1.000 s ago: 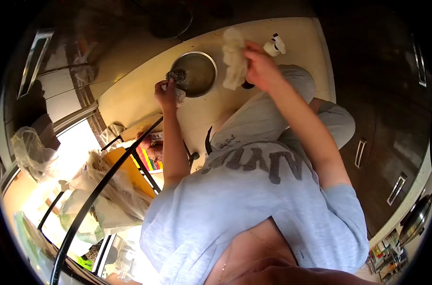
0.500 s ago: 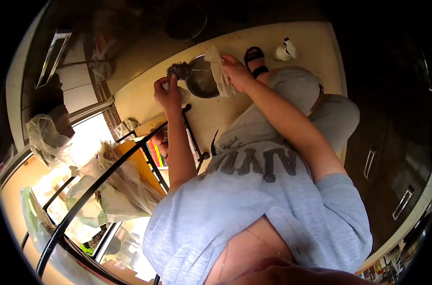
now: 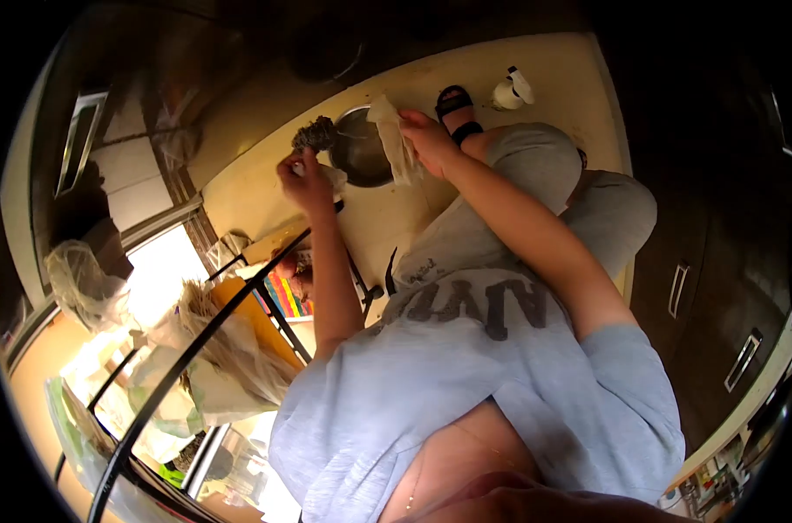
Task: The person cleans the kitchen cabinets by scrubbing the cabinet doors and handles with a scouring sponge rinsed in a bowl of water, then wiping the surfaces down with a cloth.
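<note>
My left hand (image 3: 305,185) is closed beneath a grey, shaggy bundle (image 3: 314,134), which stands up from its fingertips. Something white and thin (image 3: 336,179) shows beside that palm; what it is, I cannot tell. A limp, off-white cloth (image 3: 394,144) hangs from my right hand (image 3: 426,142), pinched between the fingers. Between the two hands a round metal basin (image 3: 358,155) rests on the floor, partly covered by the cloth. Its inside looks grey and shiny, with unclear contents.
A white spray bottle (image 3: 512,89) stands on the floor beyond my sandalled foot (image 3: 455,106). Dark cabinets (image 3: 701,227) flank the right side. On the left are a black metal rack (image 3: 206,329), plastic bags (image 3: 86,279) and a bright window.
The view has shifted slightly. My left hand has dipped and turned a little, with the shaggy bundle moving with it. My right hand keeps the cloth over the basin's edge.
</note>
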The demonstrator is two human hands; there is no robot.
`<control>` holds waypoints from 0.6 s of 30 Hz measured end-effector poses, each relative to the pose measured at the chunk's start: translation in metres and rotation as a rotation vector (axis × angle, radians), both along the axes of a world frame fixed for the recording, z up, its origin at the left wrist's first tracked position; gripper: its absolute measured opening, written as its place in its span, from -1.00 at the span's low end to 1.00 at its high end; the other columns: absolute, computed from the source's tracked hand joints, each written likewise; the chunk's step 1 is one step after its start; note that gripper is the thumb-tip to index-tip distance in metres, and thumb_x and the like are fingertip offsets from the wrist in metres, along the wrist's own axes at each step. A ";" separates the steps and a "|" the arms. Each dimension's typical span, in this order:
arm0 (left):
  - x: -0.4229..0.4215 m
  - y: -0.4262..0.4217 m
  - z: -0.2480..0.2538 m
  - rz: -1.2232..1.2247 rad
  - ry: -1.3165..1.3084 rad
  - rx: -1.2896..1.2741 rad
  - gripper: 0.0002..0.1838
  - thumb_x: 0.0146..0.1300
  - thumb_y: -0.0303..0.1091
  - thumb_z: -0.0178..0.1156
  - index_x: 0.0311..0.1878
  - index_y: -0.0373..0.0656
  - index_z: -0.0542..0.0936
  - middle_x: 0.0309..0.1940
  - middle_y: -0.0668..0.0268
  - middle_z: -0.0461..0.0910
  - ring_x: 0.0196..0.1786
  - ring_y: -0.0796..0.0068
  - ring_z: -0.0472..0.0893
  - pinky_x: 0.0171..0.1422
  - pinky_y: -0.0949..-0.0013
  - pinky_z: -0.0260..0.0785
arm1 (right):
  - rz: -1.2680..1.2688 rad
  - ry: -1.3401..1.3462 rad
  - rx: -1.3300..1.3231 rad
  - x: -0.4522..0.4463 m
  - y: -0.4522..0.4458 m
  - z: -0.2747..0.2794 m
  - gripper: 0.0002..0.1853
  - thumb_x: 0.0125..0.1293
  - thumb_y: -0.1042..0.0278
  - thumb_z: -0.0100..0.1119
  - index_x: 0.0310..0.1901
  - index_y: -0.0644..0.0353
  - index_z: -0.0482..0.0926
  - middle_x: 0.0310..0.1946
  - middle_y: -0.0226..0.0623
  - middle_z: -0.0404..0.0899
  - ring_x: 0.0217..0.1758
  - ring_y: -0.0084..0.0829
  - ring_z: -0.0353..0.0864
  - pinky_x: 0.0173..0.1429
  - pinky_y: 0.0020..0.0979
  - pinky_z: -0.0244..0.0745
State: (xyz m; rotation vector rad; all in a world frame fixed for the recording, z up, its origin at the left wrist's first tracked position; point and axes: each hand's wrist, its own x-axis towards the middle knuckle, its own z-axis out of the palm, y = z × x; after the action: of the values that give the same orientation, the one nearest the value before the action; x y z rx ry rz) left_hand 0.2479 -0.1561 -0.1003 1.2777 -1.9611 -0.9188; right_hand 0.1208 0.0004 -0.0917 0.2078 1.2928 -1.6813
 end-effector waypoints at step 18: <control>0.015 -0.004 -0.189 -0.203 -0.495 0.282 -0.72 0.11 -0.29 0.21 -0.20 -0.20 0.40 -0.29 0.15 0.49 -0.29 0.14 0.51 -0.19 0.16 0.42 | 0.011 0.295 0.365 0.000 0.037 -0.022 -0.64 0.32 0.35 -0.15 0.13 0.16 0.40 -0.03 -0.30 0.49 0.00 -0.44 0.42 0.06 -0.44 0.31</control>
State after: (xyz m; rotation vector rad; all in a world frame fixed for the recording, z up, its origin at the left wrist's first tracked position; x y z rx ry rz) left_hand 0.2631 -0.1606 -0.2893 1.6055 -2.4431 -1.0853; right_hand 0.1204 0.0372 -0.1136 0.1706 1.8178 -1.4930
